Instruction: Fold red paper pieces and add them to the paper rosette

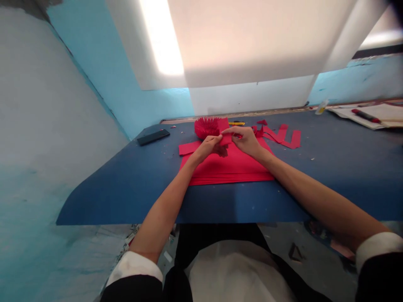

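Both hands meet over a stack of red paper sheets on the blue table. Between them is a strip of red paper, raised above the stack. My left hand grips its lower left part, with the thumb on top. My right hand pinches the strip's right side, fingers bent. Just behind my left hand sits a spiky red paper piece, made of many pointed folds. Another flat red strip lies left of my left hand, partly on the stack.
Loose red paper strips lie to the right. A yellow cutter is behind the hands. A dark phone-like slab lies at left. Far right are a small glue bottle, open paper and a red-and-black marker.
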### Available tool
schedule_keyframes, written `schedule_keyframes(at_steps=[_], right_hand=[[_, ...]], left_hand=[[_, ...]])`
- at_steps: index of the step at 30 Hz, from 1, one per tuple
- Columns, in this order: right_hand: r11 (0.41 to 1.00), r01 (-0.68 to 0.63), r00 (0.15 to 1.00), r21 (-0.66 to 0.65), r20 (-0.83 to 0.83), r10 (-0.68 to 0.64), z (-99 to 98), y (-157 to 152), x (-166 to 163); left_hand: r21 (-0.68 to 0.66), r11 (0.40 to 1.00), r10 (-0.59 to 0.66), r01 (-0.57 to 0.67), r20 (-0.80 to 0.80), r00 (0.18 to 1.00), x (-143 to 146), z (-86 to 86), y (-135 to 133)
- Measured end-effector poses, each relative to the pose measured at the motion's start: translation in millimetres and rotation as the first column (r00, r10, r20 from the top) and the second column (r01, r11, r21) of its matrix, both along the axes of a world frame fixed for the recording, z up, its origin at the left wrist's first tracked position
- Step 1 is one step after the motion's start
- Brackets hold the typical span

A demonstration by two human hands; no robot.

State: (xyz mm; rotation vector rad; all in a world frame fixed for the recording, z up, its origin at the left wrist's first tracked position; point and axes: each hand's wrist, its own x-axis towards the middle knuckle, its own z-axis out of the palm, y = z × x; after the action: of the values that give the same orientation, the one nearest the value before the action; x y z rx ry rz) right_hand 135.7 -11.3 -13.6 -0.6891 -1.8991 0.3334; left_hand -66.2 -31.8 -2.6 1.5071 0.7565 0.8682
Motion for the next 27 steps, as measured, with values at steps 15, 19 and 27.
schedule_keyframes(at_steps=[15,19,27], right_hand=[[0.984,-0.177,0.982,-0.038,0.066,0.179,4.2,2,-1],[0.983,-0.185,0.975,-0.023,0.119,0.186,4.4,3,1],[0.992,-0.116,0.981,-0.038,0.150,0.121,-0.8,7,3]], left_hand=[[0.491,0.813,0.242,-0.312,0.203,0.949,-14,-11.5,28],[0.526,0.811,0.189,-0.257,0.180,0.965,-14,-8.7,21],[0.583,0.756,0.262,-0.296,0.145,0.954,-13,-13.7,28]])
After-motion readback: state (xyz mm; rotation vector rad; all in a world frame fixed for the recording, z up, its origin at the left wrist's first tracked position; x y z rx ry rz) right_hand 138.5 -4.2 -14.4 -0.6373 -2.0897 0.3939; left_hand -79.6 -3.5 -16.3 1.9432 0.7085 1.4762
